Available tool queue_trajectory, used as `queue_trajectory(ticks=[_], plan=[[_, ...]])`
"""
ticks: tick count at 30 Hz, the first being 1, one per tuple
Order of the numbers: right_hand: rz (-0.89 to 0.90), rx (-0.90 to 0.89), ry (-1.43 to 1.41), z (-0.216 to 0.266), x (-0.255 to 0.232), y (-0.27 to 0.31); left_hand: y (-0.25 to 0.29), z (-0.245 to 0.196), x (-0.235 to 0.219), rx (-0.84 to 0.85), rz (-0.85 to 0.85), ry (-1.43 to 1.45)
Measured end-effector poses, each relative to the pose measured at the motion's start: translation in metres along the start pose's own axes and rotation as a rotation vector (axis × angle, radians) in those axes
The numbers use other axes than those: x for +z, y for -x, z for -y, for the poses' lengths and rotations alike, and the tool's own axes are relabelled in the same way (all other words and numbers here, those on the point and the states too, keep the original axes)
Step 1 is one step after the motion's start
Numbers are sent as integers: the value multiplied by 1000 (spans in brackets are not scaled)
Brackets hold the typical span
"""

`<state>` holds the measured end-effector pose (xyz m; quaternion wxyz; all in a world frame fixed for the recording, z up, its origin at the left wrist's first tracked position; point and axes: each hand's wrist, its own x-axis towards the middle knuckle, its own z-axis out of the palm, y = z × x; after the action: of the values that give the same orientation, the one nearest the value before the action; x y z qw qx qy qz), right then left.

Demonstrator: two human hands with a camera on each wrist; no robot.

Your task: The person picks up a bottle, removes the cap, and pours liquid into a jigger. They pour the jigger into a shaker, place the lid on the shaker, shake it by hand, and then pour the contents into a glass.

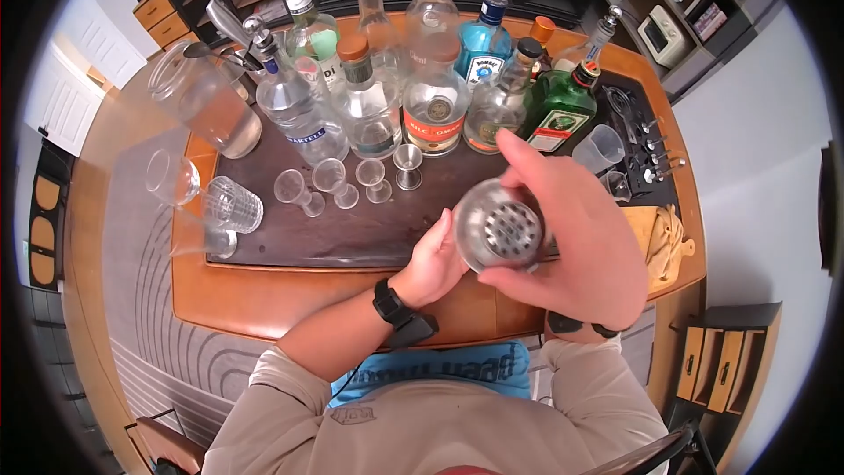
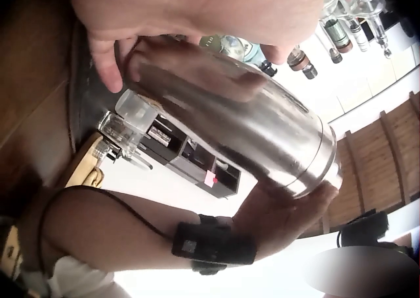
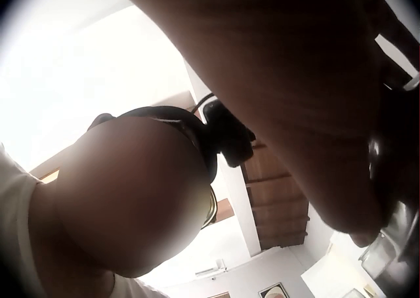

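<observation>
A steel shaker (image 1: 482, 233) (image 2: 230, 114) stands out above the front of the table, its holed strainer top (image 1: 512, 230) facing the head camera with no cap over the holes. My left hand (image 1: 437, 255) (image 2: 197, 9) grips the shaker's body, fingers wrapped around it. At the upper end, my right hand (image 1: 585, 242) (image 2: 282, 212) (image 3: 295, 101) holds the shaker from the right, thumb and fingers spread on opposite sides of the strainer top. The lower body is hidden in the head view; in the right wrist view the hand covers most of the shaker.
Several bottles (image 1: 435, 110) line the back of the table. Small stemmed glasses (image 1: 332, 180) and a metal jigger (image 1: 408, 167) stand before them. To the left are a pitcher (image 1: 211, 110) and larger glasses (image 1: 233, 204); to the right, a plastic cup (image 1: 600, 148) and wooden board (image 1: 664, 251).
</observation>
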<state>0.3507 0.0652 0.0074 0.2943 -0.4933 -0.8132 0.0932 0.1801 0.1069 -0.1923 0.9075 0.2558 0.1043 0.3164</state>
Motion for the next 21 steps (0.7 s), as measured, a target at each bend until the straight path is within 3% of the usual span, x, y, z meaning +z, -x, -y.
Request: queue_trajectory(ticks=[2, 6, 8, 10, 12, 14, 16, 18, 21], plan=[[-94, -50, 58, -9, 8, -7, -1, 0, 0, 72, 28, -88], [-89, 132, 78, -8, -6, 0, -3, 5, -12, 12, 9, -4], [-4, 116, 11, -4, -12, 2, -3, 4, -6, 26, 28, 11], [49, -55, -6, -1, -3, 0, 2, 0, 8, 21, -70, -37], [10, -50, -22, -7, 5, -2, 3, -1, 2, 28, -6, -93], [-138, 36, 134, -13, 6, -4, -3, 4, -16, -11, 58, 2], [-119, 65, 134, -13, -7, 1, -4, 6, -15, 16, 45, -12], [69, -26, 6, -7, -16, 3, -5, 5, -10, 37, 24, 5], [62, -60, -11, 2, 0, -4, 3, -6, 5, -8, -2, -49]])
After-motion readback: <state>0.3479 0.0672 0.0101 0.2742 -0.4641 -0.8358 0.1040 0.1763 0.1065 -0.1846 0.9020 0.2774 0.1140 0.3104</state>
